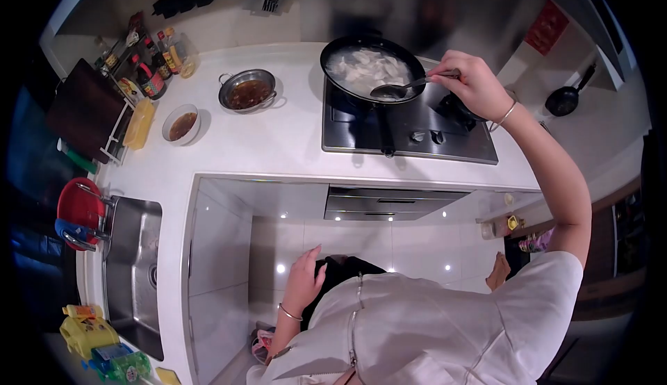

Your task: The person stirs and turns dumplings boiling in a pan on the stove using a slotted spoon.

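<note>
My right hand is closed round the handle of a dark metal spoon. The spoon's bowl rests at the near right side of a black frying pan, touching the contents or just over them. Pale, flat pieces of food lie in cloudy liquid inside the pan, which sits on the stove's left burner with its handle toward me. My left hand hangs low in front of my body, fingers loosely extended and apart, touching nothing I can see.
A steel gas stove is set in the white counter. To the left stand a metal bowl and a white bowl, both holding brown sauce. Sauce bottles, a yellow container and a sink lie further left.
</note>
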Demonstrator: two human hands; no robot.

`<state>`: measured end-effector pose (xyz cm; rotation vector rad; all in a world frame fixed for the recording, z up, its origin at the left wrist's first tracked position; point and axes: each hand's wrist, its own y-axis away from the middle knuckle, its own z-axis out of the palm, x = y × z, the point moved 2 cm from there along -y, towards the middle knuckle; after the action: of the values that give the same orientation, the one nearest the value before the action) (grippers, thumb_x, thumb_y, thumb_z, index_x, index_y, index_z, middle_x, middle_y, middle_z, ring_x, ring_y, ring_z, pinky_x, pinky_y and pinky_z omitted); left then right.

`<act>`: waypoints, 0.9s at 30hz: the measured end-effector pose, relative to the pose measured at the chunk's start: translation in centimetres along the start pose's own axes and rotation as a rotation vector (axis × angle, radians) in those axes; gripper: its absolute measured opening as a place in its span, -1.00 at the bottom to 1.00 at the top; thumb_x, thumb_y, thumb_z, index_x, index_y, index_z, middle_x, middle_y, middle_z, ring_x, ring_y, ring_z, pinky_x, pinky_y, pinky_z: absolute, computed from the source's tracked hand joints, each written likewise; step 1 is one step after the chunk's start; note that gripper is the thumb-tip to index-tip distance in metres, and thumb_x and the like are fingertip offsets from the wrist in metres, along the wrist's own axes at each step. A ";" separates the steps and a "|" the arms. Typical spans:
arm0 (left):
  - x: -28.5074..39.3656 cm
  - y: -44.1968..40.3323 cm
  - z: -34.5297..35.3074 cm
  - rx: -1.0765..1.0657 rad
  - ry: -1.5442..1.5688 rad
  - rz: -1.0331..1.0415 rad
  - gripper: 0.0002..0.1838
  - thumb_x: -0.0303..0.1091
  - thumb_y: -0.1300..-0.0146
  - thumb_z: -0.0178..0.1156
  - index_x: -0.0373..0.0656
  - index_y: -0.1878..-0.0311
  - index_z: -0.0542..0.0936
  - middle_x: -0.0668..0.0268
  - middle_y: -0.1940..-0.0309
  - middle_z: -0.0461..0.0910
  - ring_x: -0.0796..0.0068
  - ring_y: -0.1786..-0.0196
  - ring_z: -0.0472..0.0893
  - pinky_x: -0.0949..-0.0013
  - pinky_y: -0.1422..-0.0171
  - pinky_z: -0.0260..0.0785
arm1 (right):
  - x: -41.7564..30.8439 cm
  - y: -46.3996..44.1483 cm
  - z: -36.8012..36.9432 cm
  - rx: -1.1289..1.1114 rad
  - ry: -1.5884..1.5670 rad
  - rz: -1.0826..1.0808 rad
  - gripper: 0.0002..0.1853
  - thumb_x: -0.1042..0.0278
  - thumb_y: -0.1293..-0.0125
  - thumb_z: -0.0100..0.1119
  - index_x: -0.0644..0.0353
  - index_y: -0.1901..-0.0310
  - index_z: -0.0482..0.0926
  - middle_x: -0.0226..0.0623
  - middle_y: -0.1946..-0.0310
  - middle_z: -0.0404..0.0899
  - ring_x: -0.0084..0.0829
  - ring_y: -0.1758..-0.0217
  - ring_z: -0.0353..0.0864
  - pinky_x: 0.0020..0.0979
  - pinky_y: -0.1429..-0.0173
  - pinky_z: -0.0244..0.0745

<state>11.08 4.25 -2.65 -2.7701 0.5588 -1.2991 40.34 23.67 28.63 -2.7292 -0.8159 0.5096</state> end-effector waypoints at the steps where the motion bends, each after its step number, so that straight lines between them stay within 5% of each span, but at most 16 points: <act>1: 0.0 0.2 0.1 -0.012 0.015 -0.014 -0.54 -0.38 -0.14 0.08 -0.26 -0.13 0.30 0.01 0.04 0.43 0.05 -0.03 0.42 0.18 -0.09 0.26 | -0.2 -0.1 0.1 -0.027 0.009 0.032 -0.89 0.48 -0.13 0.14 0.34 0.33 0.56 -0.20 0.46 0.44 -0.33 0.43 0.47 -0.45 0.33 0.38; 27: 0.6 0.8 0.7 -0.009 0.015 -0.117 -0.62 -0.42 -0.13 0.07 -0.20 -0.05 0.38 0.16 0.10 0.48 0.15 0.05 0.46 0.22 -0.01 0.28 | 6.4 2.0 7.8 -0.023 0.006 -0.095 -0.88 0.46 -0.09 0.16 0.32 0.35 0.55 -0.16 0.47 0.44 -0.19 0.29 0.42 -0.30 0.17 0.38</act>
<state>11.73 3.17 -2.81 -2.8418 0.4100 -1.3434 43.22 26.75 19.19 -2.6954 -0.9506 0.4741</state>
